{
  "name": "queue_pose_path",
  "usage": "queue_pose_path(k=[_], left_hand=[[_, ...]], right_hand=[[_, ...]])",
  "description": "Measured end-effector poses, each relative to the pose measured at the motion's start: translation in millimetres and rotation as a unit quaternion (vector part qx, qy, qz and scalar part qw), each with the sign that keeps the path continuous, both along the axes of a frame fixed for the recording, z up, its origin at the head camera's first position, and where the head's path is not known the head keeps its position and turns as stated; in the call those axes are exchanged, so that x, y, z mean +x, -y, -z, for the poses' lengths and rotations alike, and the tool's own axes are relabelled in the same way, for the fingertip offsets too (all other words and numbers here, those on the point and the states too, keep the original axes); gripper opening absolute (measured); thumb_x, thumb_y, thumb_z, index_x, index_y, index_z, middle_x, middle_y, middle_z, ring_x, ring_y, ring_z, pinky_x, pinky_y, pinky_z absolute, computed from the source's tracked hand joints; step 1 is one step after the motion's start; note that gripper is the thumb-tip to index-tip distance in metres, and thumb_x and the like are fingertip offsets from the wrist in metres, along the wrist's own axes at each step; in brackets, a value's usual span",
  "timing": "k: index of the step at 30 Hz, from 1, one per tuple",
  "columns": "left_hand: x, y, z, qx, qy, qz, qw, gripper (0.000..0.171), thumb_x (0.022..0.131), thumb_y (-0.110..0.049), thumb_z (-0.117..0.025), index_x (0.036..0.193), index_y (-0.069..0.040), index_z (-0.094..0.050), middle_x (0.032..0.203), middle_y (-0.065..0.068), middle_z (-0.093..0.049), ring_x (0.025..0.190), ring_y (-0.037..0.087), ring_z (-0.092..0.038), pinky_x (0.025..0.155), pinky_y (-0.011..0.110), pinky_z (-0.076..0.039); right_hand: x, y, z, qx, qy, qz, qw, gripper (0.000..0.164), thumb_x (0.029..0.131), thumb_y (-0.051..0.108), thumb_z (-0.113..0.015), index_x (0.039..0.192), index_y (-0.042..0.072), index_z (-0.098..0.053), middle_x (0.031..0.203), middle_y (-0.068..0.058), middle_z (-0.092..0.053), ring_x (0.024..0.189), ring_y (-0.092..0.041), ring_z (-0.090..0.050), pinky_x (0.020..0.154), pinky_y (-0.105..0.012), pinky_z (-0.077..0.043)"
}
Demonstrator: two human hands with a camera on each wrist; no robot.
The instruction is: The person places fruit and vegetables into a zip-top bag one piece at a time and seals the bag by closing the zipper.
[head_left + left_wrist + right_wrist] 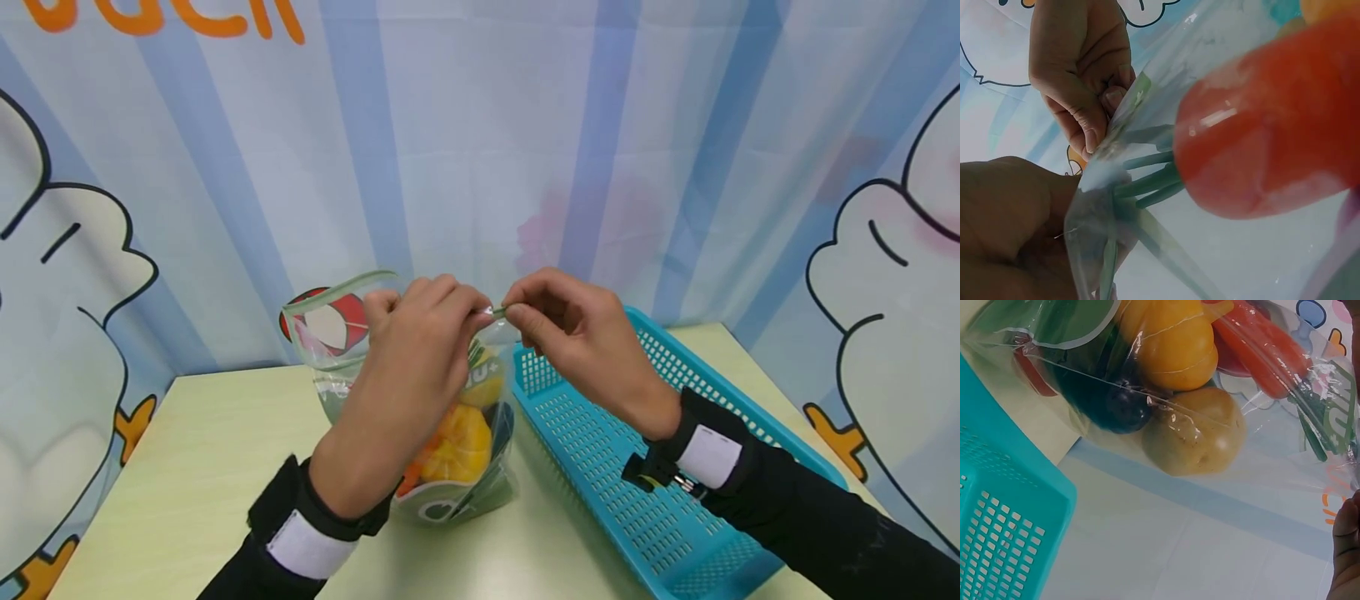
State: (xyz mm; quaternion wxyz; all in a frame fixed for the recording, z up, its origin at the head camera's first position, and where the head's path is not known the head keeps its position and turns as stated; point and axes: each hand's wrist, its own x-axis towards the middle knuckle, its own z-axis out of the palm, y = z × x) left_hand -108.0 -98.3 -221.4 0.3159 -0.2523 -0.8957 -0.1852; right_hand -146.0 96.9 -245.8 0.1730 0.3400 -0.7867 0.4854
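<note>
A clear zip bag (pixel 495 496) with a green printed base stands on the table, its upper left mouth gaping apart. Through the plastic I see a yellow pumpkin (pixel 459 442); the left wrist view shows an orange-red carrot (pixel 1260 125) with green stems. A potato (pixel 1197 431) and a dark, shiny vegetable (pixel 1104 403) also lie inside. My left hand (pixel 416 358) pinches the bag's top edge near its middle. At the right corner of that edge, my right hand (pixel 581 333) pinches the strip between thumb and index finger. The left thumb is partly hidden.
To the right of the bag sits a blue perforated plastic basket (pixel 637 500), beneath my right forearm. The pale tabletop (pixel 225 450) extends to the left. Behind it hangs a striped cloth backdrop (pixel 480 125) with cartoon figures.
</note>
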Motion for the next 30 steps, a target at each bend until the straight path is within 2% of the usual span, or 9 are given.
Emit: queue_pose_path(k=[7,14,25,30], left_hand=[[-1.3,1.2,-2.0,0.003,-0.003,-0.021,0.9998,0.014,0.097,-0.024,-0.061,0.1,-0.015,-0.071,0.09,-0.002,-0.063,0.086,0.02,-0.056,0.08,0.045,-0.025],[-2.7,4.3,-4.3,0.009,0.0,-0.031,0.9995,0.014,0.097,-0.025,-0.061,0.1,-0.016,-0.072,0.09,-0.002,-0.064,0.089,0.02,-0.057,0.085,0.047,-0.026],[-4.7,9.8,-3.1,0.018,0.005,-0.041,0.999,0.015,0.096,-0.025,-0.061,0.1,-0.016,-0.073,0.09,-0.003,-0.065,0.091,0.019,-0.057,0.089,0.047,-0.028],[-3.6,13.3,-1.6,0.018,-0.001,-0.053,0.9984,0.014,0.096,-0.026,-0.062,0.098,-0.017,-0.073,0.089,-0.004,-0.065,0.09,0.019,-0.058,0.087,0.045,-0.029]], right_hand=[[-2.0,-2.7,-2.4,0.001,0.002,0.013,1.0,0.011,0.099,0.024,-0.058,0.109,0.021,-0.063,0.082,0.003,-0.06,0.066,-0.012,-0.055,0.061,-0.028,-0.048],[-4.9,-5.9,-4.1,0.001,0.001,0.02,1.0,0.012,0.099,0.024,-0.058,0.11,0.02,-0.063,0.082,0.001,-0.061,0.068,-0.021,-0.056,0.063,-0.028,-0.047],[-7.8,-9.8,-4.2,-0.005,-0.004,0.025,1.0,0.01,0.099,0.023,-0.058,0.108,0.025,-0.063,0.081,0.003,-0.061,0.066,-0.013,-0.056,0.06,-0.027,-0.048],[-8.3,-12.5,-3.5,-0.007,-0.002,0.026,1.0,0.01,0.099,0.02,-0.058,0.107,0.02,-0.063,0.08,0.001,-0.061,0.066,-0.016,-0.055,0.06,-0.027,-0.047]])
